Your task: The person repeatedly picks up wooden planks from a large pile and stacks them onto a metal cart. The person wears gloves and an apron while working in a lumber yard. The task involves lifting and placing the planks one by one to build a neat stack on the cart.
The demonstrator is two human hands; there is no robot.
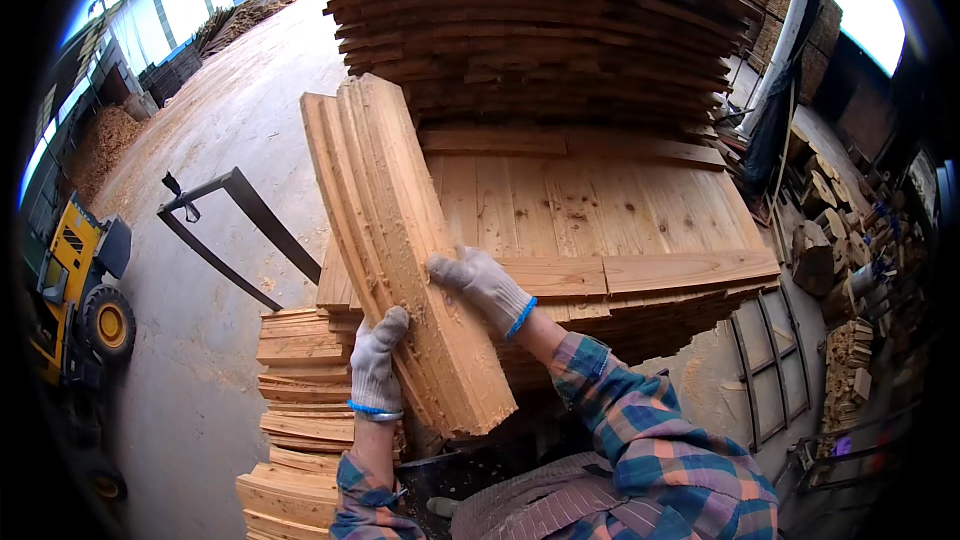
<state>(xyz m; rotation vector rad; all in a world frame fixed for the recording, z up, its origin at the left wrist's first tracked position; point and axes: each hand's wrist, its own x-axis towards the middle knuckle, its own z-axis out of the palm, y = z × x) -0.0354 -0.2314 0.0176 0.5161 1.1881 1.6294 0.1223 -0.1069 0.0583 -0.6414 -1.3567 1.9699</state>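
Note:
A bundle of several wooden boards [385, 210], dusted with sawdust, is tilted up in front of me between both hands. My left hand [376, 360], in a pale work glove with a blue cuff, grips the bundle's left side near its lower end. My right hand [483, 285], gloved the same way, is closed on its right side, thumb over the top board. The fingers beneath are hidden. Behind the bundle lies a stack of planks [600, 205], its top layer of boards side by side with crosswise boards at the near and far edges.
A tall dark plank pile [530, 30] rises behind. Loose boards [300, 420] are stacked at my lower left, beside a metal frame [235, 210]. A yellow loader [75, 290] stands far left. Cut logs [825, 230] and a metal rack [770, 365] are on the right.

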